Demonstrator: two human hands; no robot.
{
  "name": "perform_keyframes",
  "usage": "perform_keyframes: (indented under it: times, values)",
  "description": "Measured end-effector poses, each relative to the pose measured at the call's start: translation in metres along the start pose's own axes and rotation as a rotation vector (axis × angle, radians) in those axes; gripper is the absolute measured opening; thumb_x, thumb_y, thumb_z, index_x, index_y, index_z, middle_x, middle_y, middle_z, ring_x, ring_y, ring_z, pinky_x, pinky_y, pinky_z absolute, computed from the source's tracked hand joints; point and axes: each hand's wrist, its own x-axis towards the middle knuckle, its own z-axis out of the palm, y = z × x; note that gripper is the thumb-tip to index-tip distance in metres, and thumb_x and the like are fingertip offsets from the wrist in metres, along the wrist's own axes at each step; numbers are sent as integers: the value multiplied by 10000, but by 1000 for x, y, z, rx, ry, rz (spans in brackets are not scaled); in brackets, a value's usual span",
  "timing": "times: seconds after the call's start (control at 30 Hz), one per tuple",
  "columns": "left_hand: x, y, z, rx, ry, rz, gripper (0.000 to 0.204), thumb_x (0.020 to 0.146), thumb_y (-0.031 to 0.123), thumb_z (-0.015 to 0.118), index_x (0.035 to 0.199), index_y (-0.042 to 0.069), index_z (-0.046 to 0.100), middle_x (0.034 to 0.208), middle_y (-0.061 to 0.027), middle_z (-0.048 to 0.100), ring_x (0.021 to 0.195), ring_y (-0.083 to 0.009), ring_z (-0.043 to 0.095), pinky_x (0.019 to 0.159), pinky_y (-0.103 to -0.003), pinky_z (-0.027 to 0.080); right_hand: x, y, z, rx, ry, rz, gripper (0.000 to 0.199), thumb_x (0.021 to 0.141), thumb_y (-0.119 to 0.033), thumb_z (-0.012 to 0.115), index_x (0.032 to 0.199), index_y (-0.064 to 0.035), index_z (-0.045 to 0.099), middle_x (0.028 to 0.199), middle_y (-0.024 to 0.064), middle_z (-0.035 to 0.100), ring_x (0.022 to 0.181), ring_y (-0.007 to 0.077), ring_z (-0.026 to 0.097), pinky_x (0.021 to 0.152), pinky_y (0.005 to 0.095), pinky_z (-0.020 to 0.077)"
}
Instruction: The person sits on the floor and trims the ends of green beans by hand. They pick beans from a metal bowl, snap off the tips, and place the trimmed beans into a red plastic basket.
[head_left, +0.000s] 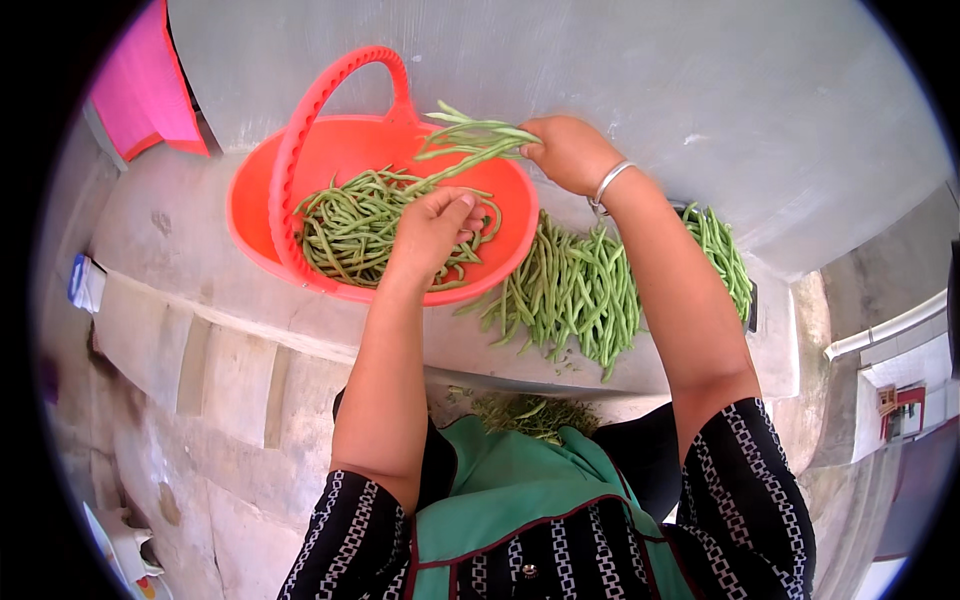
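Note:
My right hand (572,152) is closed round a small bunch of long green beans (478,138), raised over the right rim of a red plastic basket (258,205) with an arched handle. The bunch's ends point left, and one bean slants down toward my left hand (437,232). That hand hovers over the basket with its fingers curled and thumb pressed in; what it pinches, if anything, is hidden. Below it a tangled heap of green beans (350,225) fills the basket's middle. A broad pile of straighter beans (580,290) lies beside the basket, under my right forearm.
The basket and pile rest on a grey concrete ledge (330,322) against a grey wall (640,60). More beans (722,255) lie right of my right forearm, by a dark edge. Green scraps (530,412) lie below the ledge. A pink cloth (150,85) hangs far left.

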Motion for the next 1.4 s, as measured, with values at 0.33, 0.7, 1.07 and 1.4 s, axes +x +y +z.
perform_keyframes:
  times: [0.33,0.7,1.07,1.4]
  values:
    - [8,-24,65,-930,-168,-166,456,917,342,505,1206,-2,429,1235,-185,492,1138,-297,490,979,-402,410,-122,14,25,656,-4,286,191,909,-168,494,1012,-35,584,610,-3,513,557,62,498,522,238,416]
    - [16,-23,59,-799,-107,-60,461,933,436,428,1223,77,420,1207,-119,488,1141,-264,459,962,-408,388,-106,17,66,988,92,321,182,920,-154,477,999,-25,578,633,-17,524,537,63,481,518,220,418]
    - [6,-34,42,-499,-402,-244,292,906,339,540,1025,72,533,905,-38,538,799,-149,503,777,-354,447,-72,-6,103,1247,113,294,171,886,-71,478,1002,22,560,739,63,578,598,102,537,527,253,473]
    - [14,-18,22,-821,-92,-49,132,879,177,585,882,48,558,864,-71,596,942,-226,570,822,-383,475,-81,-30,95,1065,-66,157,309,874,-98,515,1156,27,492,843,72,587,702,121,563,640,274,482]
